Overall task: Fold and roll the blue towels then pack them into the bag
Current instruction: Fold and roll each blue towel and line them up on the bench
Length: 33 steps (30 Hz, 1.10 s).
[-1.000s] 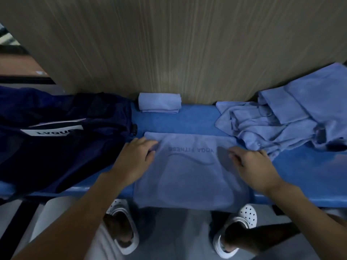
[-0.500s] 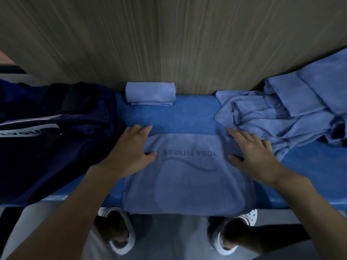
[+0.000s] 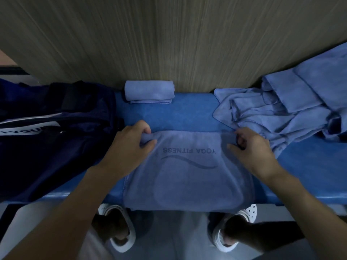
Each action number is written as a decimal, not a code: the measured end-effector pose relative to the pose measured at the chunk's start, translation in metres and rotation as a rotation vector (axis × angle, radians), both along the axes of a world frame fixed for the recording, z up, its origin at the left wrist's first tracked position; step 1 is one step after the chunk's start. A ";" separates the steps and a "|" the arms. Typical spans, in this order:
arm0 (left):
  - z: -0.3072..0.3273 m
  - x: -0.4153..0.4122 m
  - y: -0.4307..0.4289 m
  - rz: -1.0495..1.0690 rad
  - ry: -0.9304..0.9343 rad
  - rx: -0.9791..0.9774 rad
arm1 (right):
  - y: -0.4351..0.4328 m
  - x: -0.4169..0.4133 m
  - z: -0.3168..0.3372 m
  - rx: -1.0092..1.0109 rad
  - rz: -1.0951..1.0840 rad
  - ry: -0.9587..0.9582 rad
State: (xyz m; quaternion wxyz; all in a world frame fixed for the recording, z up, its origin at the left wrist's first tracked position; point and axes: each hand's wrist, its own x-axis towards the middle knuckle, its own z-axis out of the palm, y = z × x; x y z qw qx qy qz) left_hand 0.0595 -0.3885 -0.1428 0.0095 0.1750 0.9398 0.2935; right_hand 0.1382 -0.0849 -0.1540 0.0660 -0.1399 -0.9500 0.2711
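A folded blue towel (image 3: 187, 177) printed "YOGA FITNESS" lies flat on the blue bench (image 3: 187, 115), its near edge hanging over the front. My left hand (image 3: 129, 145) pinches the towel's far left corner, which is curled up a little. My right hand (image 3: 251, 149) grips the far right corner the same way. A rolled blue towel (image 3: 149, 91) rests against the wall behind. A dark navy bag (image 3: 48, 136) lies on the bench at the left, touching my left hand's side.
A heap of loose blue towels (image 3: 293, 109) covers the bench's right end, close to my right hand. A wood-grain wall (image 3: 169, 38) stands right behind the bench. My feet in white shoes (image 3: 120, 229) are on the floor below.
Both hands went from lying flat on the towel to closing their fingers on its far corners. The far edge has lifted and begun to curl toward me.
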 end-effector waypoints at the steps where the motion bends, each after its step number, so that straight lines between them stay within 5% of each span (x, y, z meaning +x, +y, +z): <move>1: 0.000 -0.001 -0.001 0.017 -0.005 0.031 | 0.000 0.000 -0.001 -0.035 -0.012 0.047; 9: 0.001 0.001 -0.005 0.082 0.042 0.060 | 0.004 -0.002 0.003 -0.351 -0.061 0.137; 21: -0.005 0.001 -0.014 -0.057 0.063 -0.064 | 0.007 0.003 -0.010 0.060 0.121 0.082; 33: -0.006 0.005 -0.017 0.023 0.025 -0.072 | 0.003 0.009 -0.001 -0.090 -0.005 0.011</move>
